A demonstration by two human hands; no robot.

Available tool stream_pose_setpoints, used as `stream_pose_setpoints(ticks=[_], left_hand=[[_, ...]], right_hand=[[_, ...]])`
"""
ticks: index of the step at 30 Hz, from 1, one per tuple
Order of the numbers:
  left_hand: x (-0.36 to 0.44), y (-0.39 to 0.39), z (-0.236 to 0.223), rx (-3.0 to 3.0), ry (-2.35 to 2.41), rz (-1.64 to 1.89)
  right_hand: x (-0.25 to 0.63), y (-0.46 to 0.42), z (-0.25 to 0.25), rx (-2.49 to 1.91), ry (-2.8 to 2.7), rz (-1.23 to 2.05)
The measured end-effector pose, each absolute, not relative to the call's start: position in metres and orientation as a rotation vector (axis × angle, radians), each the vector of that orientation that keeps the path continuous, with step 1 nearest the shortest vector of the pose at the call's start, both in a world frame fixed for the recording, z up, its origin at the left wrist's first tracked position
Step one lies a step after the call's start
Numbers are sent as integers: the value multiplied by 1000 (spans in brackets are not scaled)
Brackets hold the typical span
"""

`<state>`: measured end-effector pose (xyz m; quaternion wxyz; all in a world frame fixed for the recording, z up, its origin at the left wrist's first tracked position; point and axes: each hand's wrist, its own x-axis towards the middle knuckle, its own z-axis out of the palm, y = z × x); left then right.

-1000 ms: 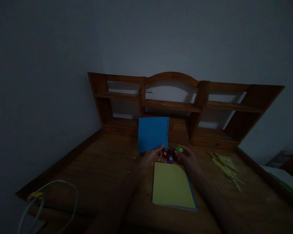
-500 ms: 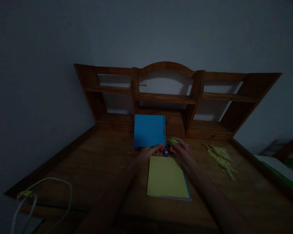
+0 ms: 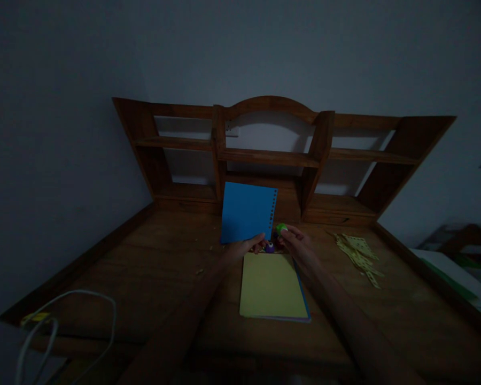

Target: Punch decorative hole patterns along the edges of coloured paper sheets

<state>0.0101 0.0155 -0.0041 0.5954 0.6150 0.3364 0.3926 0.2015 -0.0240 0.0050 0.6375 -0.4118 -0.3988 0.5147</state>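
Observation:
A blue sheet of paper (image 3: pixel 248 211) with a row of round holes along its right edge is raised and tilted. My left hand (image 3: pixel 244 247) pinches it near its lower right corner, thumb on top. Within my right hand (image 3: pixel 299 245) is a small green craft punch (image 3: pixel 281 228), gripped between thumb and fingers just right of the sheet. A small purple punch-like thing (image 3: pixel 270 247) with a pale round top sits between the two hands. Below them a stack of paper (image 3: pixel 274 286), yellow on top with a blue edge showing, lies on the desk.
Yellow paper strips (image 3: pixel 358 254) with punched holes lie to the right. A wooden shelf unit (image 3: pixel 268 156) stands along the back of the desk (image 3: pixel 144 267). Small scraps (image 3: pixel 199 271) are scattered left of my arm. A white cable (image 3: pixel 114 315) loops at the front left.
The blue sheet has turned slightly clockwise. The green punch has shifted a little left toward the sheet with my right hand. The whole view has moved slightly.

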Motion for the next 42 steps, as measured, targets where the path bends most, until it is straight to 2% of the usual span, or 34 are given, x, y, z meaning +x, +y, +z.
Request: stream_pose_setpoints(ticks=[22, 42], left_hand=[[8, 9, 0, 1670, 828, 979], [9, 8, -6, 1545, 851, 1043]], right_hand=[[197, -29, 8, -975, -1026, 1204], [202, -28, 5, -1059, -1108, 1169]])
